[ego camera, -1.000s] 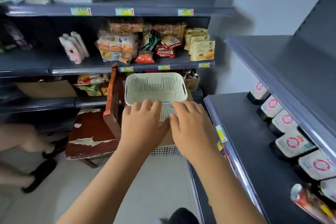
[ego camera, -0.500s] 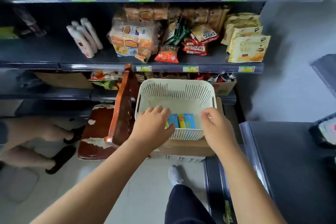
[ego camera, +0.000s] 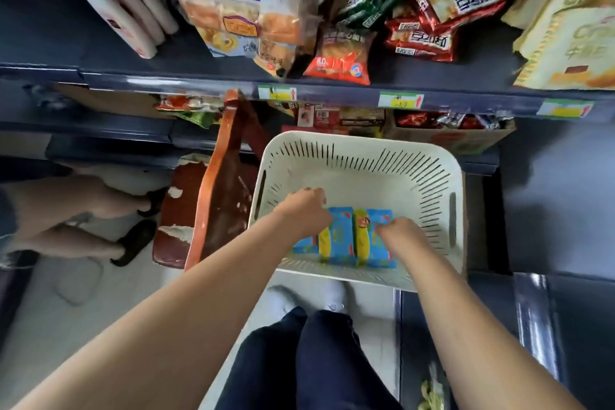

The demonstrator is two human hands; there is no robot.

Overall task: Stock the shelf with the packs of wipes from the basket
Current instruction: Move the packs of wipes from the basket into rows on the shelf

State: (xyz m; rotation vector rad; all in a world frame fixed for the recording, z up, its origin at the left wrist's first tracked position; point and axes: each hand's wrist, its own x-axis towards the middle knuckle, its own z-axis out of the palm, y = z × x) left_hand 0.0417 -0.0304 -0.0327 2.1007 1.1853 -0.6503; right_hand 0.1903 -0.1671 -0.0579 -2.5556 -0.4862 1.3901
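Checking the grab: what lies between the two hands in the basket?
Blue-and-yellow packs of wipes, side by side on the floor of the basket, seen in the head view.

Snack bags (ego camera: 337, 58) beside white bottles (ego camera: 123, 3); peeling brown chair (ego camera: 216, 190) below.

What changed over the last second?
Both hands left the near rim of the basket and went down inside: left hand and right hand now rest on the blue packs, grip unclear. The view tilted downward. Basket stayed beside the chair; packs still inside.
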